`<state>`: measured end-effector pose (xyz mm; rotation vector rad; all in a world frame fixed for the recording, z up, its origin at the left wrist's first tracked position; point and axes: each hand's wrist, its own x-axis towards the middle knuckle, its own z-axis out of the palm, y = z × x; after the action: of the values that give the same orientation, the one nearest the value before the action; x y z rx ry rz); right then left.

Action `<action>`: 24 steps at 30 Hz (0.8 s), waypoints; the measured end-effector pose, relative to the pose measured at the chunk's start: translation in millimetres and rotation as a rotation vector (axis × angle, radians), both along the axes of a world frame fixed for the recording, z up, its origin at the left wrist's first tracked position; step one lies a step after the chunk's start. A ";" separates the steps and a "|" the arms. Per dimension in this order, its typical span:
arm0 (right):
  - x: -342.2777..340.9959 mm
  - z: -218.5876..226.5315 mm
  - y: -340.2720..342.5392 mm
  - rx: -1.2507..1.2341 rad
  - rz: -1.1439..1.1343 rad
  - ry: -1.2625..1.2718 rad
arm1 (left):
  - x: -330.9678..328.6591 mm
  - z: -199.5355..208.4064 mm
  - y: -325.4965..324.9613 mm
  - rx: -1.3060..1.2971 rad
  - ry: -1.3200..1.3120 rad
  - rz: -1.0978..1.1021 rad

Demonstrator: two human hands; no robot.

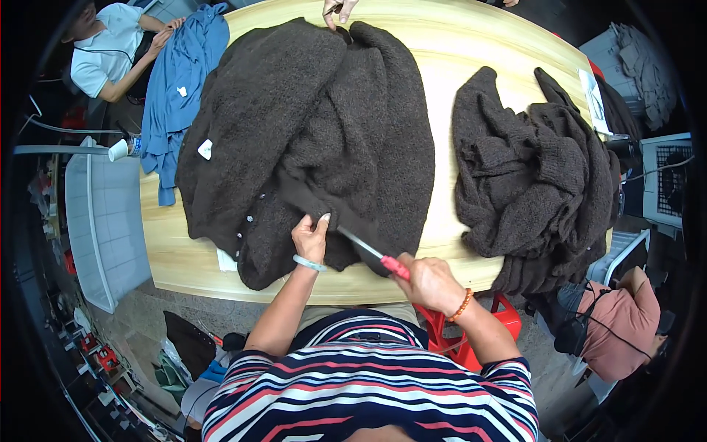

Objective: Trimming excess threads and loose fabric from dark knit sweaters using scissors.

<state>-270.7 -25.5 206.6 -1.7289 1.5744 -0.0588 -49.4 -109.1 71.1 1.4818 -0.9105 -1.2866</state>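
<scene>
head view: left of the pale wooden table [445,258], a translucent tub [104,239] stands low, its pale inner walls showing, while beyond the far right corner another pale bin [602,55] holds a heap of grey garments [641,70]. a white paper cup [118,150] is by the table's left edge, and from where i stand i can't make out what is in it. the big dark brown knit garment [387,110] lies spread over the middle of the table, directly beyond the wearer's two hands, its near edge beneath them. the left hand [311,237] pinches a smooth dark fold of it between thumb and fingers; the right hand [433,286], nearer and to the right, is wrapped around the grip of a red-handled tool [395,267]. that tool lies between the hands, its long axis slanting from near right to far left, the slim metal end aimed at the pinched fold; whether it touches the cloth i can't tell. the garment runs long from near to far, though which end is its top is unclear to me. at the far edge a co-worker's hand [339,9] is at the same garment, its exact grip unclear. a second dark knit pile [534,169] rests to the right.
</scene>
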 end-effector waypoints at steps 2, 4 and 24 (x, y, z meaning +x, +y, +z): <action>6.7 5.8 0.2 0.030 0.030 0.003 | 12.7 -22.1 -1.9 -0.002 0.002 -0.049; -0.5 2.9 0.2 0.014 -0.033 -0.015 | 35.1 -38.1 -0.6 -0.006 -0.149 -0.106; -65.0 -45.9 58.0 0.028 -0.374 -0.203 | -170.8 120.4 3.3 -0.103 -0.121 -0.801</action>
<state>-335.7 32.6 160.7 -1.3416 1.7133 -0.3833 -220.2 -105.9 191.6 1.1456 -1.7300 -1.6758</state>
